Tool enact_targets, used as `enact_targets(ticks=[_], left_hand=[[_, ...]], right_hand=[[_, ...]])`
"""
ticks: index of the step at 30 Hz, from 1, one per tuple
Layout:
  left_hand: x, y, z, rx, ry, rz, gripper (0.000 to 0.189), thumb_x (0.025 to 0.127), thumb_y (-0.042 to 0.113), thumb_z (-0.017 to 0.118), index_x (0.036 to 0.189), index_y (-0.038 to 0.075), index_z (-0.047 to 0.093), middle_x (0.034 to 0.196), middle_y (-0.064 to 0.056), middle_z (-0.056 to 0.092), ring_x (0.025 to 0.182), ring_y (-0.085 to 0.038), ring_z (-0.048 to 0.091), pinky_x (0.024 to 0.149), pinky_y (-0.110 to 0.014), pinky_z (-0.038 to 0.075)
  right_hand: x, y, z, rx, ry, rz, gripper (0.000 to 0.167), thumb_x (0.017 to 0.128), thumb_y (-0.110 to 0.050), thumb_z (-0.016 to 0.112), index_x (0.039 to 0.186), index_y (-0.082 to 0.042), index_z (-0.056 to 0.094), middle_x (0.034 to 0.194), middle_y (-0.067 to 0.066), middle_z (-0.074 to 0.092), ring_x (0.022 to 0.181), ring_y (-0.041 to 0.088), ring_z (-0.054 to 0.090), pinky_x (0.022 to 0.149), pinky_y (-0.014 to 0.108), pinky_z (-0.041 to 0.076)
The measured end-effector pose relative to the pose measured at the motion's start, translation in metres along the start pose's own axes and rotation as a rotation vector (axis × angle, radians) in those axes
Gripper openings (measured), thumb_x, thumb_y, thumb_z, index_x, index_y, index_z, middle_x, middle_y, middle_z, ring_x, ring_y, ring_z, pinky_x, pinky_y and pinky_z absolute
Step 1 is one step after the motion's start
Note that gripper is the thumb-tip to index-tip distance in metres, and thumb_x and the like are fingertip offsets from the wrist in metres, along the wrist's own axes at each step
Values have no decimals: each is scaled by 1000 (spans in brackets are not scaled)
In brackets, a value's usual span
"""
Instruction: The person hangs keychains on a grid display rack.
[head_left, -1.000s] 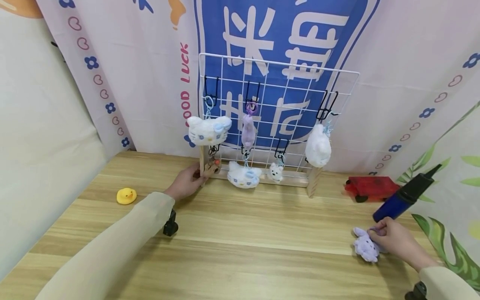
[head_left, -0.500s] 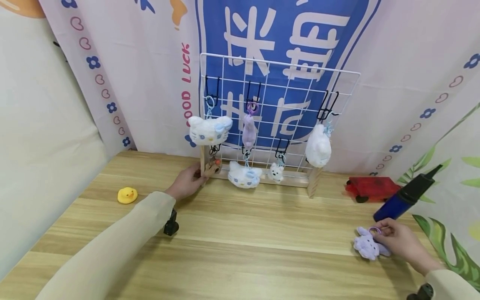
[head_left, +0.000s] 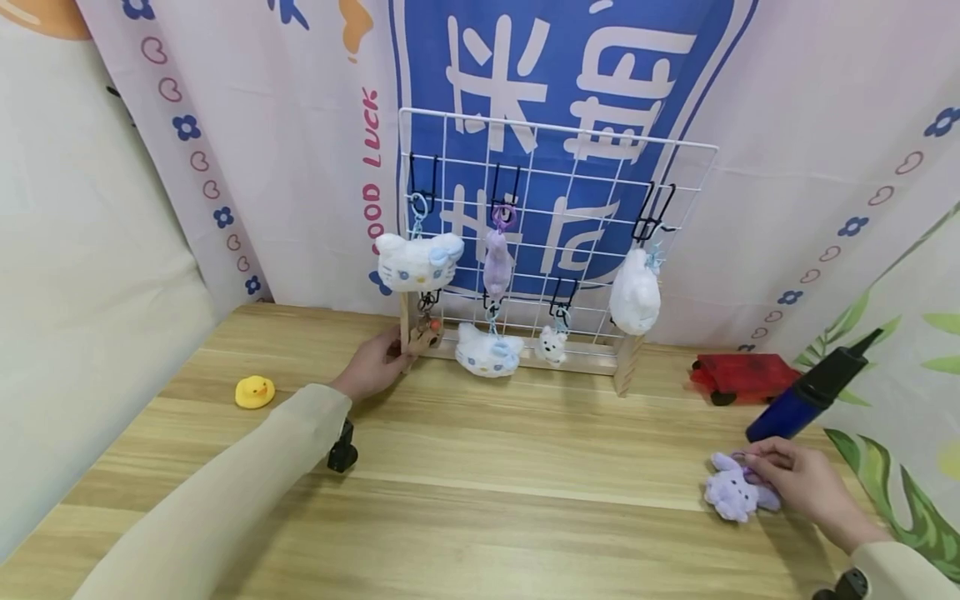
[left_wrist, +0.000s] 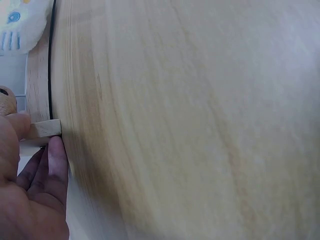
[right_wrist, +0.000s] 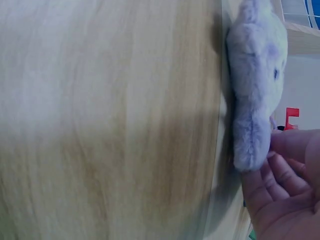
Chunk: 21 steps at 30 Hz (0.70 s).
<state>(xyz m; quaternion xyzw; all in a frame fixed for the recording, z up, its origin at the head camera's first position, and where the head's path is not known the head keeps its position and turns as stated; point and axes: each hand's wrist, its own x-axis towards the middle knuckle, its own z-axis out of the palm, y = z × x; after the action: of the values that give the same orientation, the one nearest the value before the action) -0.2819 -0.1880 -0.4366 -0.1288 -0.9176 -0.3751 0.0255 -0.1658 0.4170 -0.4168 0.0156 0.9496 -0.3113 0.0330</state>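
In the head view, my left hand [head_left: 372, 365] grips the lower left end of the wooden stand [head_left: 570, 360] under a white wire grid rack [head_left: 573, 179]. The left wrist view shows the thumb and fingers on either side of a wooden piece [left_wrist: 44, 129]. At the right of the table, my right hand [head_left: 802, 483] pinches the purple ring of a lilac plush keychain [head_left: 731, 492] with long ears. The plush lies on or just above the tabletop; one ear touches the fingers in the right wrist view. The ring is mostly hidden by my fingers.
Black hooks on the rack carry white cat plush [head_left: 420, 262], a thin lilac plush [head_left: 498, 262], a small white bear [head_left: 552, 343] and another white plush [head_left: 636, 292]. A yellow duck [head_left: 255, 391] sits left. A red toy car [head_left: 742, 377] and blue pump bottle [head_left: 787, 412] stand right.
The right hand has shifted slightly right, and the lilac plush has turned a little, showing more of its near ear. My left hand stays put on the stand.
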Motion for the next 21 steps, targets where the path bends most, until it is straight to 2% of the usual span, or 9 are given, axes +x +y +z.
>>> enact_targets(ticks=[5, 9, 15, 21], left_hand=[[-1, -1, 0, -1, -1, -6, 52, 107, 14, 56, 152, -6, 42, 136, -31, 63, 126, -45, 64, 104, -55, 59], [0, -1, 0, -4, -3, 0, 52, 107, 14, 56, 153, -7, 42, 136, -31, 63, 125, -45, 64, 102, -55, 59], [0, -2, 0, 0, 0, 9, 53, 108, 15, 56, 154, -6, 41, 136, -31, 63, 125, -45, 64, 101, -54, 60], [0, -2, 1, -6, -4, -3, 53, 108, 16, 56, 154, -6, 42, 136, -31, 63, 124, -45, 65, 102, -54, 60]], right_hand=[[-1, -4, 3, 81, -13, 9, 21, 105, -5, 60, 111, 14, 65, 95, 15, 80, 74, -5, 69, 65, 18, 61], [-3, -9, 5, 147, -15, 18, 25, 105, -12, 63, 112, 12, 65, 93, 2, 81, 77, -5, 70, 67, 19, 61], [-3, -23, 2, 268, -42, 23, 29, 105, -25, 65, 112, 3, 68, 92, -22, 75, 85, -6, 69, 73, 17, 57], [-3, -35, 0, 434, -110, 30, 17, 106, -26, 63, 111, -10, 70, 98, -26, 75, 93, -6, 71, 78, 14, 57]])
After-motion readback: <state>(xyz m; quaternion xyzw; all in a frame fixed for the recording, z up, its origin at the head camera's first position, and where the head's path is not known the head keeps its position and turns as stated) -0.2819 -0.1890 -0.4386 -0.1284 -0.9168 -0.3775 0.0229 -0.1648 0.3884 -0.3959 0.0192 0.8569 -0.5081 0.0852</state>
